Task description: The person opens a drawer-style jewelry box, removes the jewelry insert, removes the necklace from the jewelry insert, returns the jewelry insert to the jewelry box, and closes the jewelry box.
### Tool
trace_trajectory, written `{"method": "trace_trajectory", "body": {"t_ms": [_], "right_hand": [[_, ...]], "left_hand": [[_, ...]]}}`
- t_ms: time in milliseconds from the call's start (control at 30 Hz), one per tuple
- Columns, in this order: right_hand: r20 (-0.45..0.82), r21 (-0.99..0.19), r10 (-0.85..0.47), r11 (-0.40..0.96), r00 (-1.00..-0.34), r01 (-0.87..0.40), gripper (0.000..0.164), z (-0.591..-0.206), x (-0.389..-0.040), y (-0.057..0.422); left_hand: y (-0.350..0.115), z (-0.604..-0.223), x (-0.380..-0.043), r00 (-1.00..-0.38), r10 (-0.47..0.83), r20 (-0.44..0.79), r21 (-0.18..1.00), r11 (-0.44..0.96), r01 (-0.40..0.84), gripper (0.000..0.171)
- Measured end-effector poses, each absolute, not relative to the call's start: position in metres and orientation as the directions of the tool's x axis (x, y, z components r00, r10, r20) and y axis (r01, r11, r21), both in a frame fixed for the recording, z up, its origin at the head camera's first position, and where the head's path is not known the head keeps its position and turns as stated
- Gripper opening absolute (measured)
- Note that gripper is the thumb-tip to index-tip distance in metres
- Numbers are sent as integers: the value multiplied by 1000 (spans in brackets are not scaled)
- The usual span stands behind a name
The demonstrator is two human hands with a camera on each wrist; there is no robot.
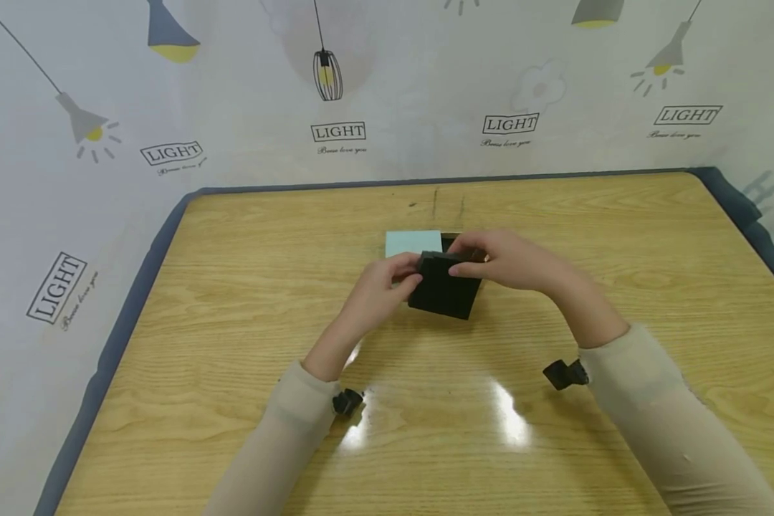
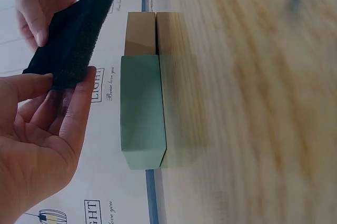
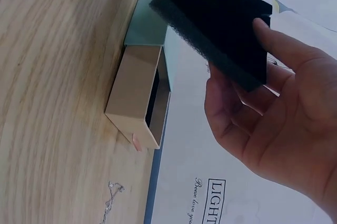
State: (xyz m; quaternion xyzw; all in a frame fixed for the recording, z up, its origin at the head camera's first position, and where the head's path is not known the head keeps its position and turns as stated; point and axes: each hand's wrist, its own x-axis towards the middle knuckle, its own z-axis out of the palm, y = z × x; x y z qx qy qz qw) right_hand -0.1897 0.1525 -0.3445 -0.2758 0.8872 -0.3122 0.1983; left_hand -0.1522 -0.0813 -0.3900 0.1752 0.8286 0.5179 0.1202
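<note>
A thin square black foam pad (image 1: 445, 290) is held up off the table between both hands. At its left corner my left hand (image 1: 377, 290) pinches it between thumb and fingers. My right hand (image 1: 512, 261) grips the opposite edge, thumb on the flat face and fingers behind. In the right wrist view, the pad's side shows a porous sponge edge. Just beyond the hands stands a small box with a mint-green sleeve (image 2: 141, 103). Its beige drawer (image 3: 134, 81) is slid partway out to the right, with a dark interior and a small pinkish ribbon tab (image 3: 137, 142).
A silver chain (image 3: 109, 203) lies on the wooden table (image 1: 232, 344) near the drawer's front. Behind the table rises a pale wall covering (image 1: 413, 93) printed with lamps, and a blue strip runs along the table's edge.
</note>
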Motion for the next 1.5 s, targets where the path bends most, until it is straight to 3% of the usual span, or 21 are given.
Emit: {"method": "trace_trajectory", "body": {"t_ms": [267, 733, 1133, 1500], "right_hand": [[-154, -667, -608, 646, -779, -371, 20, -345, -189, 151], [-89, -653, -535, 668, -840, -356, 24, -337, -189, 158], [-18, -660, -453, 675, -891, -330, 21, -337, -192, 163], [-17, -719, -321, 662, -947, -212, 29, -338, -194, 168]], "left_hand": [[-82, -390, -152, -913, 407, -22, 906, 393, 154, 30], [-84, -392, -154, -927, 374, -32, 958, 276, 78, 32], [-87, -391, -154, -934, 356, -30, 964, 257, 67, 31], [-90, -393, -156, -946, 322, 26, 951, 283, 122, 29]]}}
